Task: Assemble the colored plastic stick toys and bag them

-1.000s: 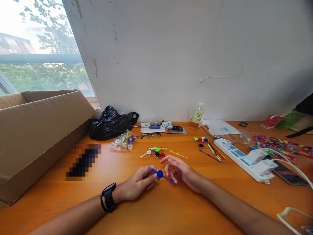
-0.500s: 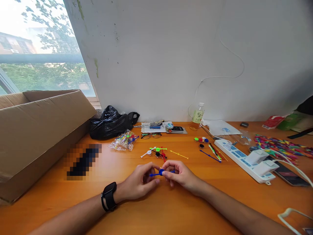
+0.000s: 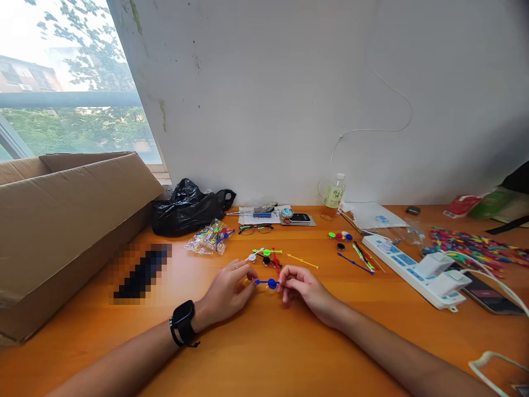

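A blue arrow-shaped spinner [image 3: 271, 284] with a round hub is held just above the table in front of me. My right hand [image 3: 305, 288] pinches its right end between thumb and fingers. My left hand [image 3: 230, 288] is at the arrow's pointed left end, fingers curved, with thumb and index finger apart; whether they touch the tip is unclear. Just beyond my hands lie a white spinner [image 3: 252, 258], a green spinner [image 3: 266, 252] and a black spinner [image 3: 266, 261]. A red one beside them is partly covered. A yellow arrow [image 3: 303, 261] lies to their right.
Round colored hubs [image 3: 340, 236] and loose arrows [image 3: 362, 258] lie right of centre, beside a white power strip [image 3: 407, 270]. A bag of parts [image 3: 210, 237], a black plastic bag [image 3: 188, 212] and a cardboard box [image 3: 74, 220] occupy the left. A bottle [image 3: 334, 197] stands behind.
My left hand has drawn back left, from around the spinner's pointed half to its tip. My right hand has shifted slightly right, off the hub to the arrow's right end.
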{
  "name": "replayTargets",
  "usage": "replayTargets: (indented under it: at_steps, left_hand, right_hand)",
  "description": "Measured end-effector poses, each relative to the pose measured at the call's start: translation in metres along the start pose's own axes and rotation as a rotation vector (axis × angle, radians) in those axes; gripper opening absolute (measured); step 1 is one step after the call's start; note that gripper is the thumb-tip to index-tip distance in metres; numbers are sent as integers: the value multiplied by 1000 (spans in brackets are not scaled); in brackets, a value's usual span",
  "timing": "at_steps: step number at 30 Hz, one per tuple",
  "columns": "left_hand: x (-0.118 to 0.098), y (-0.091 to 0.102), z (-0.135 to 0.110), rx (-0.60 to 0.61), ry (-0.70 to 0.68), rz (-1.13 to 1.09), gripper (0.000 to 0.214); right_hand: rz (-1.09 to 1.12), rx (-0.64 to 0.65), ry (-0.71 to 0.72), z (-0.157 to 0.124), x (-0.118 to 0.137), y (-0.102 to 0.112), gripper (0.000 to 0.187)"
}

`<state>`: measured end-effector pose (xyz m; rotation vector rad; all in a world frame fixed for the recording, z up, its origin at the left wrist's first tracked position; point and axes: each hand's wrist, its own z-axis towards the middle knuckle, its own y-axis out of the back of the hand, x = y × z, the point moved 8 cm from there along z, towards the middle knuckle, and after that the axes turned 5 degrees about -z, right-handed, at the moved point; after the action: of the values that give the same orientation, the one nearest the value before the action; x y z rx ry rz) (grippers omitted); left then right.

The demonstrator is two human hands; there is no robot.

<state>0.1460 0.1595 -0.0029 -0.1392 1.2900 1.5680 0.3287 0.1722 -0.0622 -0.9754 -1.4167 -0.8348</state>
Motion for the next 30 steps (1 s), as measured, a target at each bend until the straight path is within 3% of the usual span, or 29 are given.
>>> replayTargets:
  at_steps: [5,10,20,26,30]
  left_hand:
    - [9,6,1,-47,39,55,20]
    - [21,0,-1,-8,139,94,9]
    - [13,-3,-1,5,102,95,18]
    - [9,-4,-1,27,93,82,15]
    - [7,-4,0,29,82,53,14]
  right_hand:
    - [69,-23,-100,-2,1,3,30]
    - [76,59,-148,-4,-3,-2,41]
    - [53,158,-148,2,-1,-11,49]
    - [-208,147,-184,6,-14,9,50]
    - [-429,42,-25,6,-4,17,43]
